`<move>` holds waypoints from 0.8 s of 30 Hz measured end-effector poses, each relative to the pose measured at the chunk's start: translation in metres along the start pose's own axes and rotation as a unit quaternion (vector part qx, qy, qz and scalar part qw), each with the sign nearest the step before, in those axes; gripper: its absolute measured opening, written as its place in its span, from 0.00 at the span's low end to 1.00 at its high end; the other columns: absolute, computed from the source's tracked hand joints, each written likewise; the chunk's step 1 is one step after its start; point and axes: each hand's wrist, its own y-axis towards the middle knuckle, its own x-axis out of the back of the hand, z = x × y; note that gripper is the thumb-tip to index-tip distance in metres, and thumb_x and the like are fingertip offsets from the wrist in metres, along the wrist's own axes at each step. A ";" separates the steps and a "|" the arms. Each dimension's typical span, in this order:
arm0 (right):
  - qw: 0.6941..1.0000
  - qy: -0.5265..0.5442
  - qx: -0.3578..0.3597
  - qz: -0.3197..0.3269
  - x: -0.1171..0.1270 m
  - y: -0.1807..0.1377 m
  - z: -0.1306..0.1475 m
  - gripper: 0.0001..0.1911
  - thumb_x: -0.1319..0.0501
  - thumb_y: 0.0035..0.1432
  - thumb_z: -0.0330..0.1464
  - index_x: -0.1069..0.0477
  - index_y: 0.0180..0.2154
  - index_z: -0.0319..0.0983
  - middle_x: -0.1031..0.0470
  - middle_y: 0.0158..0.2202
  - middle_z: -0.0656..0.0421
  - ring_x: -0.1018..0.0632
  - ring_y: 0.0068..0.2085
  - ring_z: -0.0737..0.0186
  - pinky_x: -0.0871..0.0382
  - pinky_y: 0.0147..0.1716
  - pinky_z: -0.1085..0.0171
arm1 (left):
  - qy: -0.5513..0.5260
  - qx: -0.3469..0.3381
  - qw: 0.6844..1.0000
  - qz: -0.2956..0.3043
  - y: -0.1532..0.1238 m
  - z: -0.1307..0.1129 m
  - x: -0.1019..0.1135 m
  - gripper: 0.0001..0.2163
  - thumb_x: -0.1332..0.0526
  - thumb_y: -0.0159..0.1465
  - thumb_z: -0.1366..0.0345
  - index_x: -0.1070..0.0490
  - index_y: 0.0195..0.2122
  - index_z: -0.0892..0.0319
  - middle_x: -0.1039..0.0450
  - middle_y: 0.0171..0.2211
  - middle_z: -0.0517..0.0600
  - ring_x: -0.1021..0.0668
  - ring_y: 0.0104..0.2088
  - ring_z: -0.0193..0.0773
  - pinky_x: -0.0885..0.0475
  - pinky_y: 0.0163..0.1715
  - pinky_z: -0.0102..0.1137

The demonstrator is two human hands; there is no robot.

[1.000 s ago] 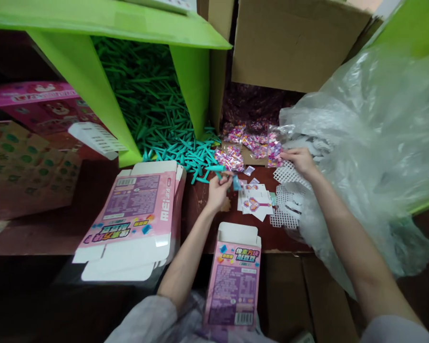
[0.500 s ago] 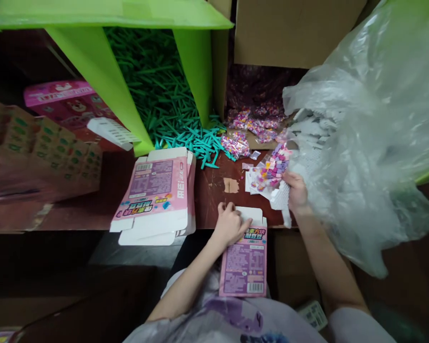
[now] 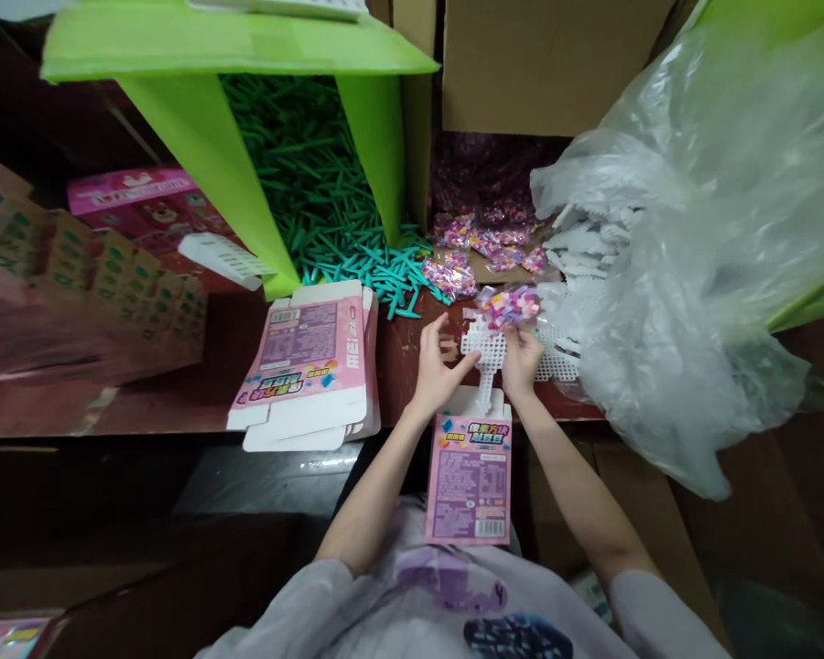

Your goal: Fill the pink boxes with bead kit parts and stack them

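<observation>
My right hand (image 3: 523,361) is closed on a clear bag of pink, purple and orange beads (image 3: 512,307) and a white perforated plastic pegboard (image 3: 484,350) with a narrow handle-like end. My left hand (image 3: 439,366) is beside the pegboard, fingers apart and curved, its thumb at the board's left edge. Below both hands, a pink and purple printed box (image 3: 468,490) leans against my front, its top flap up. The pegboard's narrow end hangs over that flap.
To the left lies a stack of flattened pink boxes (image 3: 309,343). Green pen-like sticks (image 3: 357,270) spill from a lime-green container (image 3: 192,137). Several bead bags (image 3: 449,275) sit by a cardboard box (image 3: 549,69). A big clear plastic bag (image 3: 700,293) with white boards stands at right.
My right hand has brought the bead bag and pegboard leftward, above the box. My left hand has let go of the box top and risen to the pegboard.
</observation>
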 end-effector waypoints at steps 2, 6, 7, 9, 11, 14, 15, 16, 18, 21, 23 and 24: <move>1.000 -0.008 0.001 0.020 -0.002 0.006 0.000 0.20 0.42 0.57 0.46 0.27 0.26 0.36 0.30 0.23 0.60 0.31 0.28 0.65 0.36 0.33 0.65 | -0.043 0.020 0.999 0.004 -0.008 0.006 -0.004 0.27 0.32 0.53 0.63 0.38 0.54 0.58 0.29 0.49 0.57 0.23 0.45 0.41 0.26 0.45 0.35; 0.999 -0.009 -0.001 0.036 0.012 0.006 -0.001 0.19 0.38 0.54 0.44 0.30 0.22 0.36 0.29 0.26 0.58 0.28 0.32 0.63 0.34 0.37 0.64 | -0.082 0.068 0.993 -0.051 -0.034 0.019 0.002 0.22 0.34 0.54 0.68 0.38 0.50 0.59 0.25 0.44 0.54 0.21 0.42 0.39 0.26 0.44 0.34; 1.000 -0.002 -0.004 0.008 0.019 0.002 -0.002 0.18 0.38 0.54 0.44 0.30 0.23 0.36 0.29 0.27 0.58 0.28 0.33 0.63 0.34 0.38 0.63 | -0.054 0.068 0.994 -0.068 -0.042 0.022 0.008 0.24 0.34 0.54 0.69 0.38 0.52 0.59 0.25 0.45 0.54 0.21 0.43 0.39 0.26 0.44 0.34; 0.999 0.014 -0.026 -0.040 0.036 -0.011 -0.004 0.16 0.39 0.54 0.43 0.29 0.27 0.36 0.27 0.29 0.57 0.26 0.34 0.62 0.32 0.39 0.62 | 0.021 0.057 0.995 -0.078 -0.056 0.027 0.021 0.24 0.36 0.54 0.70 0.37 0.53 0.58 0.27 0.48 0.54 0.23 0.46 0.40 0.28 0.47 0.34; 0.998 0.017 -0.063 -0.020 0.051 -0.029 -0.008 0.15 0.37 0.53 0.42 0.29 0.35 0.36 0.26 0.31 0.57 0.25 0.35 0.60 0.31 0.39 0.61 | 0.079 0.052 0.992 -0.084 -0.067 0.029 0.033 0.20 0.37 0.55 0.70 0.33 0.50 0.59 0.28 0.49 0.53 0.25 0.49 0.41 0.30 0.49 0.34; 0.992 -0.018 -0.106 0.059 0.066 -0.060 -0.016 0.17 0.35 0.49 0.38 0.32 0.41 0.38 0.25 0.35 0.56 0.23 0.37 0.59 0.29 0.40 0.60 | 0.105 0.073 0.987 -0.093 -0.076 0.031 0.043 0.17 0.37 0.56 0.68 0.32 0.48 0.59 0.28 0.47 0.52 0.24 0.45 0.39 0.29 0.46 0.33; 0.989 -0.034 -0.117 0.082 0.068 -0.068 -0.019 0.16 0.35 0.49 0.37 0.33 0.39 0.39 0.26 0.36 0.56 0.22 0.38 0.59 0.29 0.40 0.61 | 0.110 0.080 0.986 -0.093 -0.077 0.031 0.043 0.18 0.37 0.56 0.68 0.33 0.48 0.59 0.28 0.46 0.52 0.24 0.43 0.39 0.29 0.44 0.32; 0.986 -0.045 -0.130 0.099 0.069 -0.074 -0.022 0.14 0.35 0.49 0.37 0.34 0.37 0.39 0.26 0.36 0.56 0.22 0.38 0.59 0.29 0.39 0.61 | 0.116 0.085 0.986 -0.089 -0.076 0.031 0.043 0.18 0.37 0.56 0.67 0.33 0.47 0.59 0.28 0.44 0.52 0.24 0.41 0.38 0.29 0.42 0.31; 0.980 -0.043 -0.157 0.114 0.069 -0.077 -0.027 0.12 0.36 0.50 0.37 0.36 0.34 0.40 0.27 0.33 0.58 0.22 0.36 0.60 0.29 0.36 0.63 | 0.120 0.092 0.986 -0.076 -0.074 0.030 0.042 0.17 0.36 0.54 0.68 0.34 0.45 0.59 0.28 0.41 0.50 0.25 0.37 0.36 0.30 0.38 0.30; 0.978 -0.028 -0.164 0.127 0.068 -0.068 -0.033 0.11 0.38 0.49 0.37 0.38 0.33 0.40 0.28 0.29 0.61 0.23 0.32 0.62 0.32 0.32 0.66 | 0.105 0.083 0.990 -0.051 -0.070 0.029 0.041 0.17 0.36 0.53 0.70 0.34 0.44 0.59 0.29 0.41 0.49 0.25 0.38 0.36 0.30 0.39 0.29; 0.974 -0.061 -0.144 0.163 0.069 -0.062 -0.033 0.10 0.38 0.48 0.36 0.38 0.31 0.40 0.28 0.27 0.62 0.25 0.30 0.63 0.33 0.32 0.66 | 0.097 0.078 0.991 -0.046 -0.069 0.029 0.041 0.17 0.37 0.53 0.71 0.34 0.45 0.58 0.29 0.43 0.50 0.25 0.39 0.36 0.31 0.40 0.29; 0.967 -0.087 -0.138 0.196 0.070 -0.061 -0.032 0.09 0.38 0.48 0.35 0.37 0.30 0.40 0.28 0.25 0.62 0.26 0.29 0.63 0.33 0.32 0.65 | 0.096 0.078 0.991 -0.048 -0.069 0.029 0.041 0.18 0.38 0.54 0.72 0.34 0.46 0.58 0.29 0.43 0.50 0.25 0.39 0.36 0.31 0.40 0.29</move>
